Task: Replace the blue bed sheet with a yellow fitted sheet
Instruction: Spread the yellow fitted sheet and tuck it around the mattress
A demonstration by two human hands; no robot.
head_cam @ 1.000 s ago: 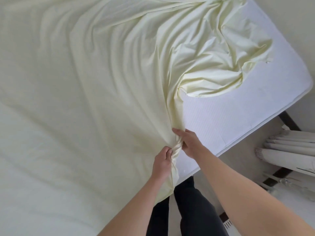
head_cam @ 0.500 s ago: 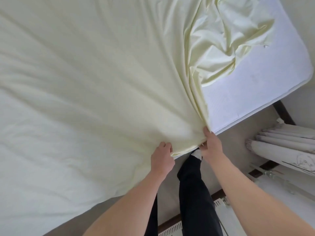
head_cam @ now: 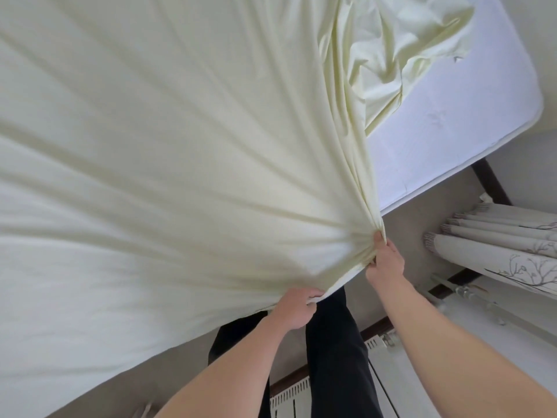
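A pale yellow fitted sheet (head_cam: 168, 164) covers most of the white mattress (head_cam: 452, 122), with folds fanning out from its near edge. At the far right corner the sheet lies bunched in a crumpled heap and the mattress is bare. My left hand (head_cam: 294, 309) grips the sheet's hem at the bed's near edge. My right hand (head_cam: 385, 260) pinches a gathered bunch of the same hem a little farther right, past the mattress edge. No blue sheet is in view.
I stand at the bed's side, dark trouser legs (head_cam: 334, 351) below my arms. Gathered patterned curtains (head_cam: 500, 245) hang at the right above a white radiator (head_cam: 301, 396) and pipes. A dark skirting board runs along the wall beside a narrow strip of floor.
Both hands have pulled the sheet's hem toward me and to the right, off the mattress edge. The sheet now lies tighter and covers more of the bed; the bare patch has shrunk.
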